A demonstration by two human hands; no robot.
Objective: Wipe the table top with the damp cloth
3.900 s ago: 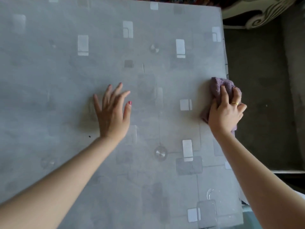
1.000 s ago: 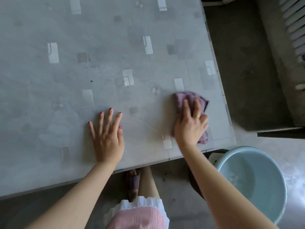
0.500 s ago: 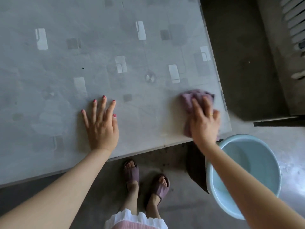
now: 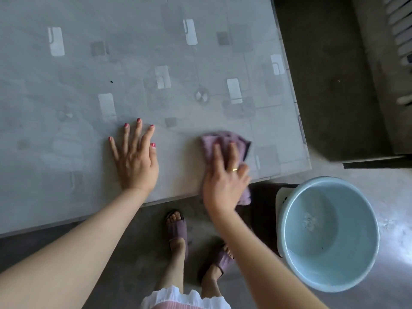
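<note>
The grey table top [image 4: 156,63] with pale rectangle patterns fills the upper left. A purple cloth [image 4: 225,141] lies flat on it near the front right corner, its lower end hanging past the front edge. My right hand [image 4: 225,179] presses flat on the cloth, fingers spread, a gold ring on one finger. My left hand [image 4: 134,159] rests palm down on the bare table to the left of the cloth, fingers apart, holding nothing.
A pale blue bucket [image 4: 287,248] with water stands on the floor at the right, just below the table's front right corner. My feet in purple sandals [image 4: 177,230] stand under the front edge. A dark step [image 4: 334,85] lies to the right.
My right hand has slid the cloth leftwards along the front edge, away from the right corner and closer to my left hand. The left hand stays planted.
</note>
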